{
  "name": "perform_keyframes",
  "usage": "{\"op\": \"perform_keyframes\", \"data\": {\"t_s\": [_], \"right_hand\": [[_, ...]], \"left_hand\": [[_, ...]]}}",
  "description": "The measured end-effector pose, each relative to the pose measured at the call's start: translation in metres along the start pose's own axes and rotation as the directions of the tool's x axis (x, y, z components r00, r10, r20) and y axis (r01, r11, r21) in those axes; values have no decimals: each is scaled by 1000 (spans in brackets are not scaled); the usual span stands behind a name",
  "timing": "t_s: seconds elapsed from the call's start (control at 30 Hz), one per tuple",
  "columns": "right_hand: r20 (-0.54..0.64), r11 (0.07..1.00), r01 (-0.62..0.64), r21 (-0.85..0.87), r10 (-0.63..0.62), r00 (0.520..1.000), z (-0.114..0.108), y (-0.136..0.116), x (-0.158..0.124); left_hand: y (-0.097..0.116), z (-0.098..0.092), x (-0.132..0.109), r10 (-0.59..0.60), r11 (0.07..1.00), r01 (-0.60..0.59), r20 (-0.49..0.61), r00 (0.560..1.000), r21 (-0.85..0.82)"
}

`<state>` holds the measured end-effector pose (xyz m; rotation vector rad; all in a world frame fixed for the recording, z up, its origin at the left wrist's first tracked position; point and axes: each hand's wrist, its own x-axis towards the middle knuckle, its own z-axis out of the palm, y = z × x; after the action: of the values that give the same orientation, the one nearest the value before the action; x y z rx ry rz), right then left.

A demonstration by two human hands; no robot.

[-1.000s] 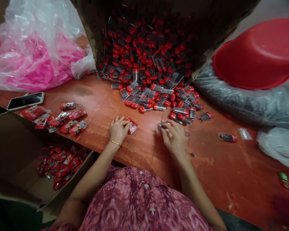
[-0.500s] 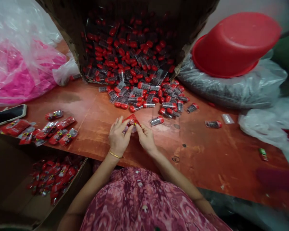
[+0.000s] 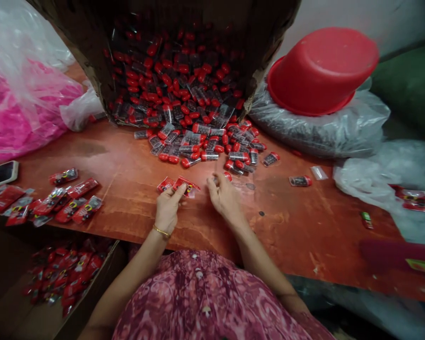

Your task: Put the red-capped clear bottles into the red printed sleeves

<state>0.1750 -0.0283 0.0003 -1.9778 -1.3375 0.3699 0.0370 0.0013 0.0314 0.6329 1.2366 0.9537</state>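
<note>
My left hand (image 3: 168, 208) pinches a red printed card (image 3: 188, 185) between thumb and fingers, just above the table. The card looks folded, with a clear plastic part at its lower edge. To its right, my right hand (image 3: 225, 200) has its fingers curled round a small clear container with a red cap (image 3: 228, 176). Most of that container is hidden behind the fingers. Beyond both hands lies a heap of similar red-capped containers (image 3: 200, 141), spilling from a tipped cardboard box (image 3: 92, 71).
Finished-looking red packets (image 3: 69, 203) lie at the left, beside a phone (image 3: 2, 174). Below them stands a box (image 3: 106, 264) holding more packets. A red tub (image 3: 322, 71) sits on a filled plastic bag (image 3: 315, 137) at right. Pink material fills another bag (image 3: 24, 108).
My right hand has left the card and moved right to the nearest red-capped container. My left hand keeps the card. The view has shifted slightly to the right.
</note>
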Motion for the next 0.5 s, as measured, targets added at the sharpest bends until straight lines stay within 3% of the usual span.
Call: {"op": "perform_keyframes", "data": {"t_s": [0.07,0.13,0.23,0.3,0.4,0.5], "right_hand": [[-80,968,-19,-249,-1,997,-4,13,7],[-74,921,28,-389,-61,995,-7,26,6],[17,898,205,-390,-215,976,-9,43,-9],[-6,902,255,-348,-274,962,-11,52,-21],[-97,902,191,-388,-246,964,-11,61,-31],[-98,899,137,-416,-194,976,-8,63,-27]], "left_hand": [[2,1,3,11,1000,-11,0,1000,10],[3,3,4,3,1000,-4,21,1000,16],[4,4,4,-24,1000,24,62,998,3],[4,4,5,-50,999,51,78,996,-12],[2,4,7,-93,995,96,85,992,-31],[1,6,8,-131,990,135,96,987,-43]]}}
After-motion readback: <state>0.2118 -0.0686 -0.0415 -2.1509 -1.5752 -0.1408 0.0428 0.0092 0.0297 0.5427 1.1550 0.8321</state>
